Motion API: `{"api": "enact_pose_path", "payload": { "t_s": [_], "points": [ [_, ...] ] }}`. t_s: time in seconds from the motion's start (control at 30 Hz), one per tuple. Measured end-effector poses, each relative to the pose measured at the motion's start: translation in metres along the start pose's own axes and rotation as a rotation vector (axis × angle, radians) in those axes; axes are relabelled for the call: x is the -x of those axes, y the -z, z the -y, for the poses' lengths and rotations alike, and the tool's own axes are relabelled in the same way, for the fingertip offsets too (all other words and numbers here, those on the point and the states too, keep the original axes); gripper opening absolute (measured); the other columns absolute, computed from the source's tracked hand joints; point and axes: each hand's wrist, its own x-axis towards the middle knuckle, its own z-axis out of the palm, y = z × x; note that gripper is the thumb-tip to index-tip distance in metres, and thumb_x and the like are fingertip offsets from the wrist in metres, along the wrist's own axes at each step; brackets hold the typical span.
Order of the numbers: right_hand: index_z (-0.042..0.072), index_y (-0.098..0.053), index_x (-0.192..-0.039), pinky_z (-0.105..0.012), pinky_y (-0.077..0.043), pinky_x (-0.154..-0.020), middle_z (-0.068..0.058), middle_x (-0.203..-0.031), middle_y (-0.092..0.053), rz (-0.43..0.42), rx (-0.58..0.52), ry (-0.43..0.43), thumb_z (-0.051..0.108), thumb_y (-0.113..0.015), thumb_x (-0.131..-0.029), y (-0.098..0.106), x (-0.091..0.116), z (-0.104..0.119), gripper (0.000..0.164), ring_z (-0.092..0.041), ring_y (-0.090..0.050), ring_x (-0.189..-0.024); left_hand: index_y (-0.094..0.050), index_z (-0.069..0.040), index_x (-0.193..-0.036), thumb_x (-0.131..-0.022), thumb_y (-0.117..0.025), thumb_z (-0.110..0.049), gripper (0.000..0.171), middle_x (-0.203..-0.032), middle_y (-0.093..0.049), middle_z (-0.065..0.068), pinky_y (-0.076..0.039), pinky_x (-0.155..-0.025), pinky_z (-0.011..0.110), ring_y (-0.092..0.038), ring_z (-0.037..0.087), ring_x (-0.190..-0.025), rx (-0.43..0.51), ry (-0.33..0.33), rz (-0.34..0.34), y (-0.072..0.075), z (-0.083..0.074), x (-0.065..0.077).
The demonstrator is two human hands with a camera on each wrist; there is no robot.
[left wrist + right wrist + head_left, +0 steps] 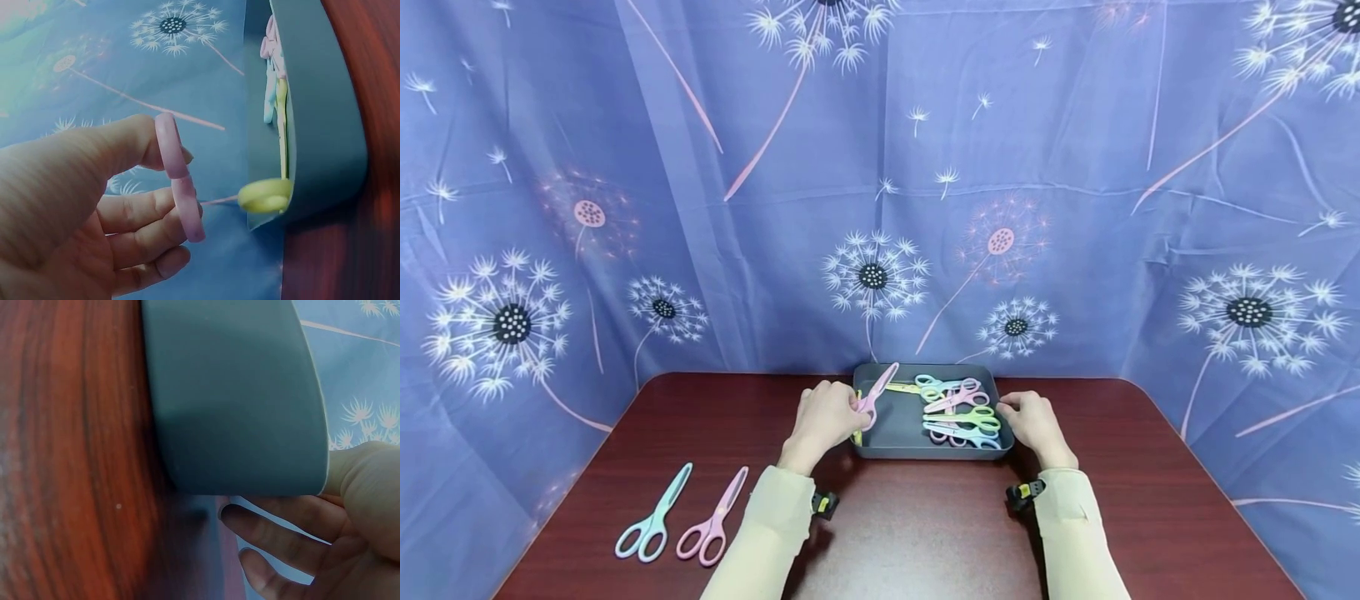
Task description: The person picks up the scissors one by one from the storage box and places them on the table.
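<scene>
My left hand (824, 418) pinches pink scissors (880, 392) by the handle loops, blades up, over the tray's left end. In the left wrist view the pink loops (187, 206) sit between thumb and fingers. The grey tray (895, 452) stands at the table's back. Yellow scissors, seen by a handle (265, 197), lean at its left end, partly behind the left hand. My right hand (1033, 423) grips the tray's right wall, thumb over the rim and fingers outside. Toward that side lie several scissors, including a green pair (981, 418), overlapping one another.
Blue scissors (655, 517) and another pink pair (715, 521) lie side by side on the dark red table (1150, 500), left of my left forearm. A blue dandelion-print cloth (790, 250) hangs right behind the tray and along both sides.
</scene>
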Motion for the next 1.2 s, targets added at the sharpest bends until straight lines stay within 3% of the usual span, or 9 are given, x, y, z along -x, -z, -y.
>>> {"api": "enact_pose_path", "payload": {
  "t_s": [0.27, 0.77, 1.2],
  "points": [
    [-0.005, -0.071, -0.106, -0.054, -0.046, -0.088, -0.022, -0.104, -0.069, -0.007, 0.003, 0.013, 0.011, -0.063, -0.093, 0.001, 0.0, -0.001, 0.023, -0.043, -0.061, -0.105, -0.053, -0.022, -0.051, -0.068, -0.074, -0.034, 0.03, -0.051, -0.045, -0.009, -0.038, -0.063, 0.038, -0.046, 0.014, -0.059, 0.0, 0.034, -0.013, 0.011, 0.011, 0.015],
    [-0.004, -0.072, -0.105, -0.053, -0.046, -0.087, -0.021, -0.102, -0.07, -0.022, 0.008, 0.024, 0.011, -0.064, -0.092, -0.001, -0.001, -0.004, 0.022, -0.042, -0.061, -0.102, -0.055, -0.022, -0.054, -0.07, -0.076, -0.032, 0.029, -0.051, -0.045, -0.008, -0.038, -0.059, 0.038, -0.045, 0.014, -0.055, -0.015, 0.078, -0.041, 0.024, 0.029, 0.045],
    [-0.004, -0.072, -0.105, -0.054, -0.046, -0.087, -0.021, -0.102, -0.07, -0.021, 0.007, 0.025, 0.011, -0.064, -0.092, 0.0, -0.002, -0.005, 0.022, -0.043, -0.061, -0.102, -0.054, -0.022, -0.056, -0.068, -0.075, -0.03, 0.026, -0.055, -0.046, -0.008, -0.039, -0.063, 0.041, -0.048, 0.016, -0.061, -0.024, 0.13, -0.042, 0.021, 0.043, 0.075]
  ]
}}
